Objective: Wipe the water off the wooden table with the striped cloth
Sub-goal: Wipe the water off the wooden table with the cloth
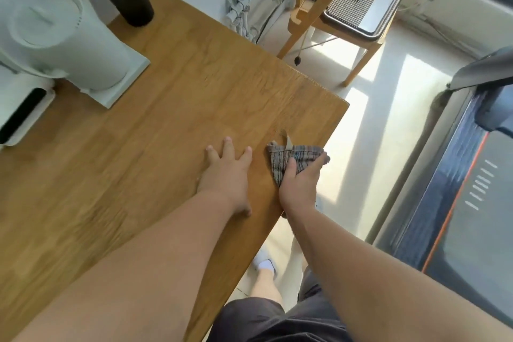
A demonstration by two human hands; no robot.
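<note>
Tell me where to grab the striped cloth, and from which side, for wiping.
Grip the striped cloth at its bunched middle from above, coming from the near right edge, as the right hand does: thumb on top, fingers round its right side. It lies crumpled by that edge, so a palm-down hold presses it onto the wooden table. Skip the thin loop at its far end.

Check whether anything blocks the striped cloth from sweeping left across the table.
Yes: the left hand lies flat on the brown wooden table just left of the grey striped cloth the right hand grips.
</note>
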